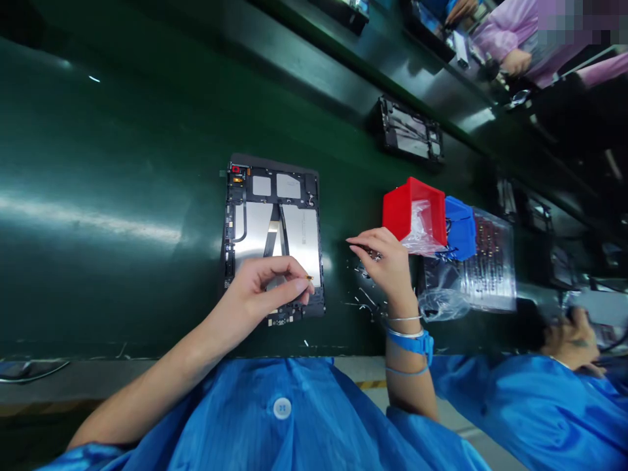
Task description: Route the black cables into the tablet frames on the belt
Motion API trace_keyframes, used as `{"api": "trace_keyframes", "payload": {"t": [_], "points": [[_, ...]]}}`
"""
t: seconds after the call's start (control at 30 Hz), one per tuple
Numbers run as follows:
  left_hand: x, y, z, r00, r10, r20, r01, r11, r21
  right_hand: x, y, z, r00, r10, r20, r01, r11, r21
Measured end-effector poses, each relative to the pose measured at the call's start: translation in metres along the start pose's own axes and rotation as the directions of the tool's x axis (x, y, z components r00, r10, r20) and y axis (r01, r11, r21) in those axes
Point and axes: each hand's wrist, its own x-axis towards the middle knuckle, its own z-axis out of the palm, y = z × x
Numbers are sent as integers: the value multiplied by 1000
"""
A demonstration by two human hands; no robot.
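An opened tablet (pixel 303 229) lies on the green bench, its silver battery plates and dark ribbon cables exposed. Over its lower half is my left hand (pixel 269 284), thumb and forefinger pinched on a small gold-coloured part (pixel 310 278). The rest of that part is hidden by the fingers. To the right of the tablet, my right hand (pixel 387 261) is held in a pinch, thumb and forefinger tips nearly together. Anything between those tips is too small to make out. Small loose metal parts (pixel 367 302) are scattered on the bench beneath and beside this hand.
Right of my right hand stand a red bin (pixel 396 212) with clear plastic inside and a blue bin (pixel 464 229). A clear tray (pixel 495 261) of small parts lies beyond. Another opened device (pixel 412 131) sits farther back. A co-worker's hand (pixel 572 340) is at the right.
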Motion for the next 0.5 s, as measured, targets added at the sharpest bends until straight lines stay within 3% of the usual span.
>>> {"api": "trace_keyframes", "payload": {"t": [0.2,0.37,0.5], "points": [[2,-2,2,1000,-13,-12,13,1000,-22,6,6,12,993,3,120,-14,995,95],[3,-5,4,1000,-1,-8,1,999,-37,5,-2,18,995,74,68,-81,991,110],[2,-4,5,1000,19,-21,-19,1000,-5,3,-39,16,982,186,-41,-172,959,227]]}}
